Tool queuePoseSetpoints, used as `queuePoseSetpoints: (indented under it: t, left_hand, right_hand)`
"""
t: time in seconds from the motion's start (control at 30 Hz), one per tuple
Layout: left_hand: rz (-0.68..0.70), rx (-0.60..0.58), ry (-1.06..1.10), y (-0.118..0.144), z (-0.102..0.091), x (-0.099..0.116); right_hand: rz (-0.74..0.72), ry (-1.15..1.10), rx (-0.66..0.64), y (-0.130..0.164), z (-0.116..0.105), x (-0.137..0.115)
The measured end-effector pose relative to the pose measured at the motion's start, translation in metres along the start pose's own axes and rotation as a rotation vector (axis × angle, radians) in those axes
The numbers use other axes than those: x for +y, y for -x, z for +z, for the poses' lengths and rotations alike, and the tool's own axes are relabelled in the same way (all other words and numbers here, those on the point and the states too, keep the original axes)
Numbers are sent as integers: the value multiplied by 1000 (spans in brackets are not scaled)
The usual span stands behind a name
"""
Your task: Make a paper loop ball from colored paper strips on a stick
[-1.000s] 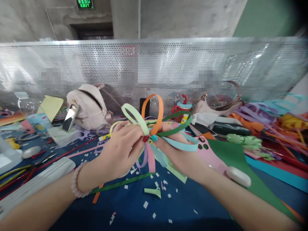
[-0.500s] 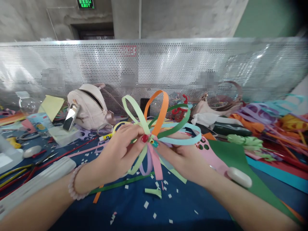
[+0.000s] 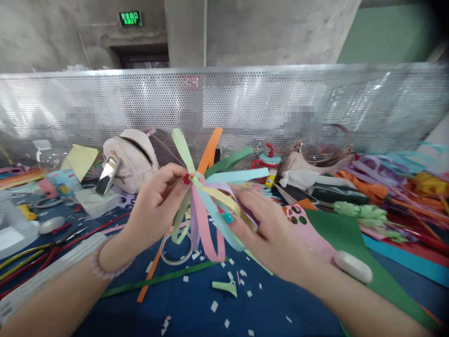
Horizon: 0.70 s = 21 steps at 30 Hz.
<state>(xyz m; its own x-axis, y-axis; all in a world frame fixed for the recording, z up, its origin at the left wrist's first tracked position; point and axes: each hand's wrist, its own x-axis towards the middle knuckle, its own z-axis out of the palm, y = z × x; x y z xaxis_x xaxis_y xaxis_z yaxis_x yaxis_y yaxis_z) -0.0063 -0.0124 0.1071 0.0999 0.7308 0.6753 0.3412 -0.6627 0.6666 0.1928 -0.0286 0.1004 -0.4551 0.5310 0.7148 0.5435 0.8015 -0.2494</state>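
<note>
My left hand point(image 3: 154, 206) pinches the middle of a bundle of coloured paper strips point(image 3: 206, 196) between thumb and fingers, held above the blue table point(image 3: 196, 309). The strips fan out straight: light green, orange, dark green and pale blue upward, pink, yellow, lilac and blue downward. My right hand point(image 3: 270, 229) is beside the bundle on the right, fingers spread against the lower strips, thumb with a teal nail touching the blue and yellow ones. A roll of clear tape point(image 3: 173, 243) lies on the table below the bundle.
A pale pink bag point(image 3: 129, 157) with a phone leaning on it stands at the back left. Green and orange strips point(image 3: 157, 278) and paper scraps litter the table. A green sheet point(image 3: 347, 238), a white oval object point(image 3: 354, 266) and heaps of cut paper point(image 3: 396, 182) fill the right. A perforated metal screen point(image 3: 224, 103) closes the far side.
The strips were bent into loops pinched by both hands; now their ends have sprung free and fan out straight. My right hand has let go of the centre and opened beside the bundle.
</note>
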Motion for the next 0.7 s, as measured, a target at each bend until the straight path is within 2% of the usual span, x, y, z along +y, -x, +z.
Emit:
queuePoseSetpoints:
  t: [0.13, 0.23, 0.27, 0.3, 0.37, 0.43, 0.5, 0.53, 0.63, 0.7]
  left_hand:
    - [-103, 129, 292, -10, -17, 1]
    - [-133, 241, 449, -15, -29, 5]
    - [-139, 271, 477, -16, -32, 6]
    - [-139, 286, 492, -17, -35, 8]
    - [-118, 274, 504, -18, -38, 9]
    - [-107, 250, 521, -20, -38, 7]
    - [-141, 244, 567, -22, -37, 3]
    - [-168, 243, 599, -23, -36, 0]
    - [-239, 248, 678, -28, -33, -8]
    - [-261, 252, 673, -31, -31, -13]
  right_hand:
    - [-382, 201, 184, 3, -7, 6]
    - [-525, 243, 427, 2, -9, 23]
    - [-539, 210, 514, 1, -8, 30]
    - [-521, 182, 545, -1, -5, 39]
    - [-442, 128, 485, -4, 5, 58]
    - [-291, 137, 525, -6, 16, 78]
    - [-112, 150, 425, -7, 26, 96]
    - [-52, 137, 324, -7, 29, 103]
    - [64, -10, -18, -8, 32, 116]
    - [115, -81, -142, -8, 30, 119]
